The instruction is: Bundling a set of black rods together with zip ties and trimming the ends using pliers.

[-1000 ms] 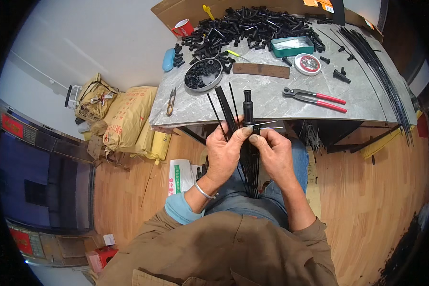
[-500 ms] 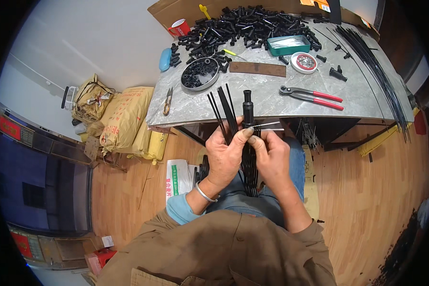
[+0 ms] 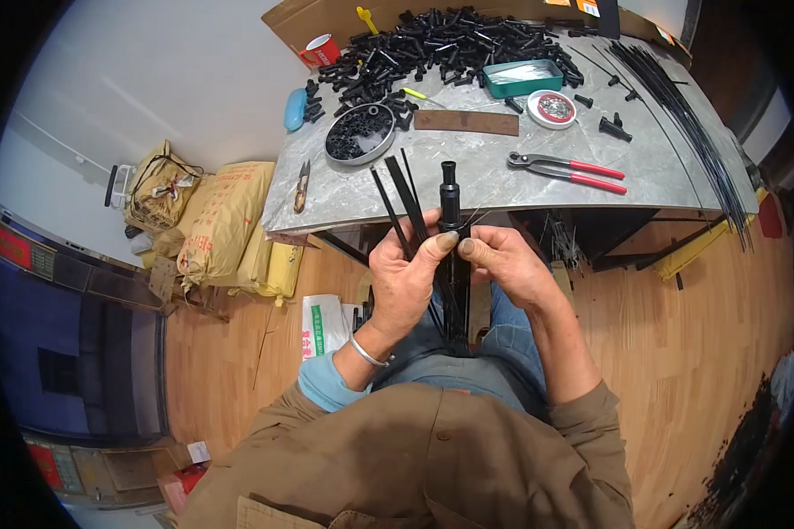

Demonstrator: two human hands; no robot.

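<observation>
My left hand (image 3: pixel 404 271) is closed around a black stepped tube fitting (image 3: pixel 450 196), which stands upright in front of the table edge. Flat black strips (image 3: pixel 401 187) rise between its thumb and fingers, and a bundle of long black rods (image 3: pixel 455 304) hangs below the fitting toward my lap. My right hand (image 3: pixel 513 264) is beside the fitting's lower end, thumb and forefinger pinched on thin wires (image 3: pixel 476 216). The wires' fine ends poke up above those fingers; where they meet the fitting is hidden.
On the grey table (image 3: pixel 379 194) lie red-handled pincers (image 3: pixel 566 169), scissors (image 3: pixel 302 187), a brown flat bar (image 3: pixel 466 122), a round tin of black rings (image 3: pixel 360 134), a green box (image 3: pixel 522 79) and heaped black fittings (image 3: pixel 450 44). Long black rods (image 3: pixel 688 132) overhang the right edge.
My right hand has turned and shifted slightly right, its wrist farther out. The pale wire ends that pointed right beside the fitting now show as thin lines slanting upward. My left hand keeps its hold.
</observation>
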